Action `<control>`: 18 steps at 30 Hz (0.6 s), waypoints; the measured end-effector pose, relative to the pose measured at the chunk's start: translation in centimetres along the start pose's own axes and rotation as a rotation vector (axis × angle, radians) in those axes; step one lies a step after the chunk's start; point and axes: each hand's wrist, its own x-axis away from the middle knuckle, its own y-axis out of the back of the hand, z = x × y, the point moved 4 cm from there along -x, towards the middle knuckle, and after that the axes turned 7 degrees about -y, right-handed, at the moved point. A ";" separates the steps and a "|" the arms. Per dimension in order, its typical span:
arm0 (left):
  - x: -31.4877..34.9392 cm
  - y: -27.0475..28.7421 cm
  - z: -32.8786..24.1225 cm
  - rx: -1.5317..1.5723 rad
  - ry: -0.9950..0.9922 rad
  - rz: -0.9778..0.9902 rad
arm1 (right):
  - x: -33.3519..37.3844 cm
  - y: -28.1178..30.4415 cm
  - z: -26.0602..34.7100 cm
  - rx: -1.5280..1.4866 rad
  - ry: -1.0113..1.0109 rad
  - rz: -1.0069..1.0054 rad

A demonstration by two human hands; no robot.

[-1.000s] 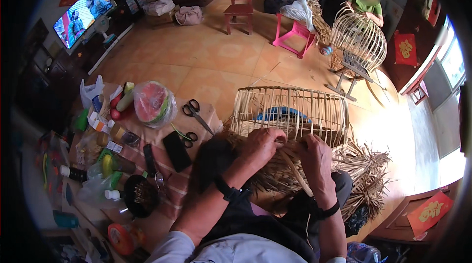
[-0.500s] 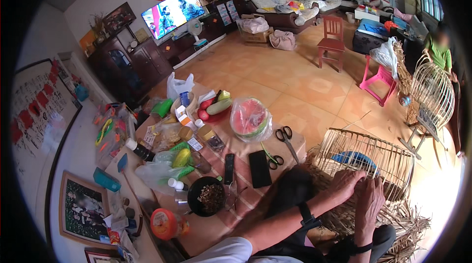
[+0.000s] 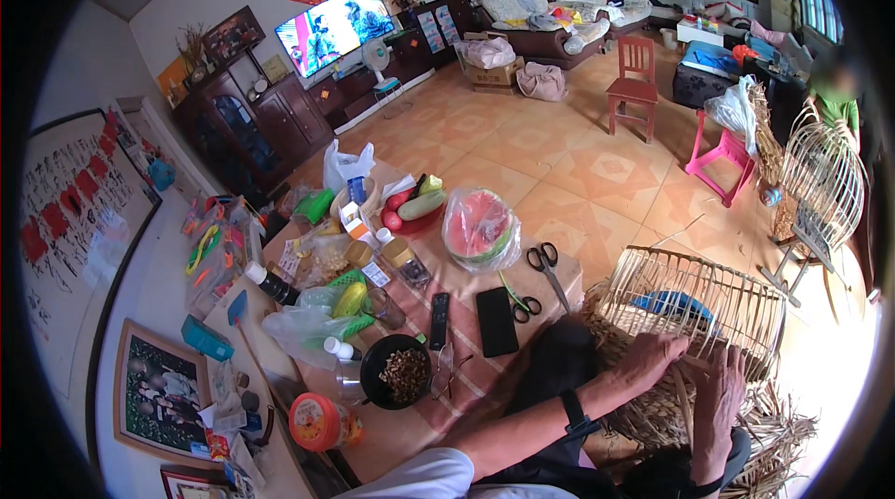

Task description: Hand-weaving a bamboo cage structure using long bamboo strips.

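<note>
A half-woven basket (image 3: 690, 289) of thin upright rods and straw weaving lies at my lap on the right. Both my hands are at its near edge. My left hand (image 3: 655, 356) has its fingers closed at the rods, pinching a flat straw strip (image 3: 684, 396) that hangs between the hands. Close beside it, my right hand (image 3: 719, 396) points upward with its fingers closed around the rod ends and strip; the exact grip is partly hidden. A blue object (image 3: 676, 303) shows through the rods. Loose dry straw (image 3: 769, 424) spreads beneath and right of my hands.
On the table to my left are scissors (image 3: 547, 277), a black phone (image 3: 496, 322), a wrapped watermelon half (image 3: 480, 228) and a black bowl (image 3: 395, 371). A red chair (image 3: 632, 89) and a pink stool (image 3: 722, 166) stand beyond. Another person (image 3: 837, 98) is behind a rod frame (image 3: 822, 173).
My hands have moved slightly apart and downward along the basket edge; my right hand has shifted right. A straw strip now shows hanging between them. The view has tilted slightly.
</note>
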 end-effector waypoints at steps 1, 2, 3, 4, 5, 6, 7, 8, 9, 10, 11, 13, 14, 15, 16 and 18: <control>0.3 -0.2 0.0 -0.005 -0.047 0.006 | 0.3 -0.2 -0.9 0.024 0.025 0.013; 0.5 -0.5 0.1 -0.007 -0.048 0.006 | 0.5 -0.4 -1.6 0.049 0.051 0.025; 0.7 -0.5 -0.1 -0.050 -0.145 -0.023 | 0.6 -0.6 -2.1 0.073 0.076 0.037; 0.7 -0.3 -0.7 -0.089 -0.240 -0.049 | 0.7 -0.3 -2.2 0.073 0.073 0.038; 0.7 -0.2 -0.9 -0.087 -0.241 -0.046 | 0.7 -0.1 -2.2 0.075 0.092 0.083; 0.8 -0.2 -1.1 -0.103 -0.241 -0.004 | 0.6 0.0 -2.2 0.078 0.110 0.127; 0.6 -0.1 -1.5 -0.121 -0.240 0.037 | 0.5 0.0 -2.3 0.076 0.109 0.128; 0.3 0.2 -1.8 -0.122 -0.240 0.040 | 0.4 0.2 -2.0 0.090 0.181 0.066; 0.0 0.1 -1.8 -0.048 -0.135 0.111 | 0.4 0.4 -1.9 0.103 0.252 0.005; 0.0 0.0 -1.3 0.023 -0.026 0.180 | 0.1 0.4 -1.9 0.099 0.253 0.004; 0.0 -0.2 -0.8 0.019 -0.025 0.181 | -0.2 0.3 -2.3 0.118 0.237 0.060; -0.4 -0.4 0.0 0.156 0.009 0.169 | -0.7 0.9 -2.1 0.106 0.269 0.041; -0.4 -0.4 -0.1 0.155 0.010 0.170 | -0.6 1.0 -2.4 0.104 0.269 0.041; -0.5 -0.2 -0.5 0.200 -0.045 0.077 | -0.4 0.7 -2.9 0.118 0.269 0.070; -0.7 0.3 -1.0 0.247 -0.103 -0.016 | -0.1 0.6 -3.5 0.135 0.268 0.097; 0.1 -0.3 -0.3 0.229 -0.195 -0.143 | 1.3 0.2 -4.3 0.118 0.219 0.141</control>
